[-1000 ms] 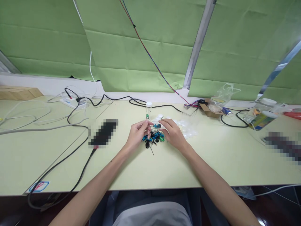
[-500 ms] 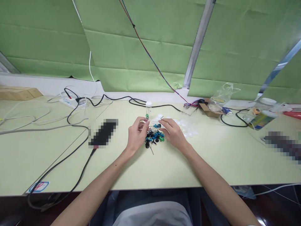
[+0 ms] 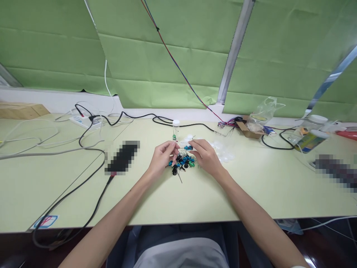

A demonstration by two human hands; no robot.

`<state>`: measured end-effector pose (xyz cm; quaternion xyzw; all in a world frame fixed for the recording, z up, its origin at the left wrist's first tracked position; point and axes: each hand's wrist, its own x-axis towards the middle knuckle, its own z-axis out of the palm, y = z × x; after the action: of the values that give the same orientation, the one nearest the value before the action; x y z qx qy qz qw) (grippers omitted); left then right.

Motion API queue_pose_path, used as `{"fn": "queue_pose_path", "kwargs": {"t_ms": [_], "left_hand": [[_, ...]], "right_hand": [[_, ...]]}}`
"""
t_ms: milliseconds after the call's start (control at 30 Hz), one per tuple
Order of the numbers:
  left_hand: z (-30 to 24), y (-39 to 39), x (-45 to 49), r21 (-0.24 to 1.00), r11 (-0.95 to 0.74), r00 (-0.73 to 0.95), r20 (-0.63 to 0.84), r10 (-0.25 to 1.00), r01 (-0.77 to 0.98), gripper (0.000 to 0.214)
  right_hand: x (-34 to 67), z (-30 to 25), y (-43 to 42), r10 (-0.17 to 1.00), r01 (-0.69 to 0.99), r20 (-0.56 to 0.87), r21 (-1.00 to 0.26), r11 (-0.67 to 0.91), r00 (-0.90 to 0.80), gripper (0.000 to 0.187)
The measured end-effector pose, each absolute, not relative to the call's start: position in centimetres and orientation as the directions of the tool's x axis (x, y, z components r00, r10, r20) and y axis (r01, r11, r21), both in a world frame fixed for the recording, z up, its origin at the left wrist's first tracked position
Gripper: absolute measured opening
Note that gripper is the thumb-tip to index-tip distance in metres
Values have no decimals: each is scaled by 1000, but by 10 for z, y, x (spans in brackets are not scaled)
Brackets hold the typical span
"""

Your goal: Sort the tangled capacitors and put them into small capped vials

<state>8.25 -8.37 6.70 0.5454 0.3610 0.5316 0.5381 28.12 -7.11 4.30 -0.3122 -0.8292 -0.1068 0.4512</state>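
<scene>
- Blue and black capacitors (image 3: 182,163) lay heaped on the pale green table (image 3: 173,197), directly under both hands.
- The left hand (image 3: 162,159) and right hand (image 3: 205,156) each pinched 1 end of a blue capacitor (image 3: 187,147), lifted just above the heap.
- Sorting seemed under way; next, a steady pinch on thin leads.
- A clear vial (image 3: 176,129) stood just beyond the fingertips.

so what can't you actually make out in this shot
Head view, the only one:
- Black object left of the left hand: pixelated, can't be identified.
- Object at the right table edge: pixelated and cut off by the frame.
- What the left fingertips pinch: too small, partly covered by the fingers.
- Small blue, green and black parts between the hands: too small to tell their type.
- Right hand: grip hidden by its own back.
</scene>
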Motion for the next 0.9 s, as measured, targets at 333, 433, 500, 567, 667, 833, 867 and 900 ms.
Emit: {"fn": "queue_pose_path", "kwargs": {"t_ms": [333,433,500,567,667,833,867,900], "left_hand": [[67,-85,83,963,-3,245,71,967,-268,33],[65,-84,83,961,6,255,67,965,-275,31],[65,-84,83,958,8,260,70,963,-288,30],[64,-83,82,953,13,267,72,961,-303,29],[64,-83,82,947,21,278,73,958,-319,28],[60,-83,83,944,22,263,68,962,-328,28],[60,-83,83,944,21,259,68,963,-328,28],[60,-82,84,945,21,256,68,964,-327,29]], "right_hand": [[282,41,-71,406,603,821,-98,792,-401,31],[282,40,-70,385,589,831,-87,804,-403,32],[282,40,-70,381,589,833,-85,804,-400,32],[281,40,-70,390,593,830,-91,800,-399,32],[281,40,-70,392,593,831,-96,799,-394,33],[282,39,-71,397,602,828,-93,793,-395,33],[281,39,-71,396,601,829,-91,794,-396,33],[281,39,-71,392,599,830,-89,796,-398,33]]}}
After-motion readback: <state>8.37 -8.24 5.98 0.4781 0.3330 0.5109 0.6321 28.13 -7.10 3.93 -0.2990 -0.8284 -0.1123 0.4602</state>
